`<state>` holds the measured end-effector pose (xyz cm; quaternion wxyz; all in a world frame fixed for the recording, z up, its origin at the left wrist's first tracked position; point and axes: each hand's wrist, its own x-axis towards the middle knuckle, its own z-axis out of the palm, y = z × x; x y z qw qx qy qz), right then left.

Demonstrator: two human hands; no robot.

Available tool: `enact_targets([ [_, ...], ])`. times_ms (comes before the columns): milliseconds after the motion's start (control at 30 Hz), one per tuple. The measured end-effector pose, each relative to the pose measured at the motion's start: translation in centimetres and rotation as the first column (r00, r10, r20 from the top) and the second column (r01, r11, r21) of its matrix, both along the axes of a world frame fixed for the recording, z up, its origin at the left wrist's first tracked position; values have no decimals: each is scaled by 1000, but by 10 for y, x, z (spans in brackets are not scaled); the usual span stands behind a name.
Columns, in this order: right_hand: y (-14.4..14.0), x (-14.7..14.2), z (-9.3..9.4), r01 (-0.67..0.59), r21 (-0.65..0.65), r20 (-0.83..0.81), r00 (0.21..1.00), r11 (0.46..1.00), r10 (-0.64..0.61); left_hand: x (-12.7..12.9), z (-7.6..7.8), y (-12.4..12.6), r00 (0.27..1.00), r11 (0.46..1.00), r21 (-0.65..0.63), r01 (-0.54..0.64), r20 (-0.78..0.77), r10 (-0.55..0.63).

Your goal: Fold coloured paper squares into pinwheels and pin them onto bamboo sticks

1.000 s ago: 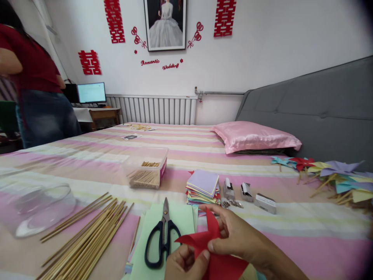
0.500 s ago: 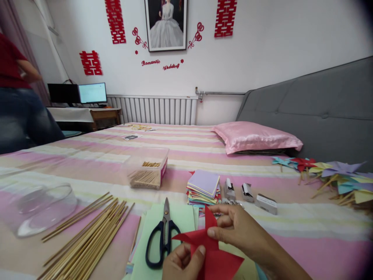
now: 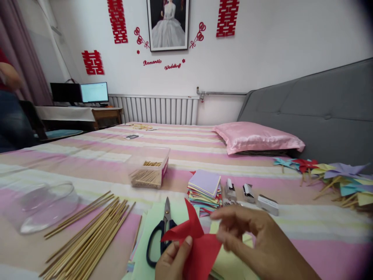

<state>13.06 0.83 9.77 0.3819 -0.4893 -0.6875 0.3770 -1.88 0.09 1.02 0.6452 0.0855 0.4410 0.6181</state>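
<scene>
A bed covered in a pink, cream and yellow striped sheet (image 3: 96,155) serves as a craft table, seen from above the maker's hands. At far left, a partly visible person (image 3: 8,105) stands by the curtain. On the sheet lie a clear plastic lid (image 3: 40,208), then a fanned bundle of wooden sticks (image 3: 87,237), laid flat within easy reach. Behind them sits a clear box of short sticks (image 3: 148,171). Blue-handled scissors (image 3: 161,235) rest closed on a pale green sheet of paper (image 3: 145,249). Low in the centre, the left hand (image 3: 171,262) pinches a red paper pinwheel (image 3: 195,243) by its middle, thumb on top, keeping the folded points together. The right hand (image 3: 256,241) hovers just beside it, fingers loosely curled and holding nothing, blurred. Beyond lie a stack of coloured paper squares (image 3: 205,188), three small staplers (image 3: 247,194), a pink pillow (image 3: 256,138), and, far right, a pile of finished pinwheels (image 3: 335,177).
</scene>
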Motion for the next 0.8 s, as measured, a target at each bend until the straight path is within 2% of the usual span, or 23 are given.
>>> enact_targets([
  [33,-3,1,2,-126,-58,56,990,990,129,0,0,0,1000,1000,4,-11,25,11],
  [100,-7,1,3,-341,-178,119,924,923,364,-1,-1,0,998,1000,22,-21,53,20],
  [167,-7,-1,2,-447,-238,140,863,862,485,-2,-4,1,998,999,38,-30,61,28],
  [200,-7,-3,1,-451,-244,143,859,859,492,-3,-6,1,998,999,41,-31,64,29],
  [333,-6,-14,-5,-338,-247,160,910,908,382,-5,-9,2,996,1000,15,-10,91,9],
  [500,-5,-21,-16,-253,-202,174,941,946,289,-4,-4,1,997,1000,8,-18,81,17],
  [633,-2,-27,-22,-223,-202,126,960,954,251,-2,-1,0,995,998,6,-56,87,55],
  [800,-1,-38,-21,-109,-306,54,990,946,131,-2,-6,1,994,997,17,-79,81,77],
])
